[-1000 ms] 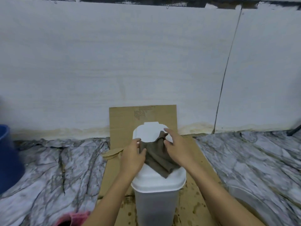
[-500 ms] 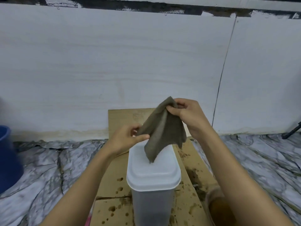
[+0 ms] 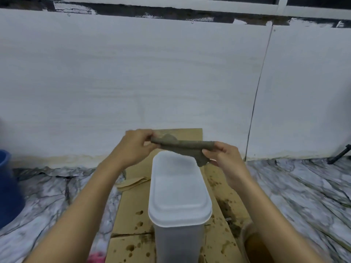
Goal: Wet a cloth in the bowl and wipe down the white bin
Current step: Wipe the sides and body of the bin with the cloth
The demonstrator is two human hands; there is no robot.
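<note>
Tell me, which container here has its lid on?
The white bin in the middle, capped by a white lid. The blue bucket at the left edge and the bowl of brown water lower right show none.

Count: two hands, left [image 3: 135, 147] and right [image 3: 225, 159]; one cloth [image 3: 182, 147]; one white bin [image 3: 178, 198]; one cardboard sheet [image 3: 129, 209]; one blue bucket [image 3: 7, 188]; one bowl [image 3: 254, 245].
</note>
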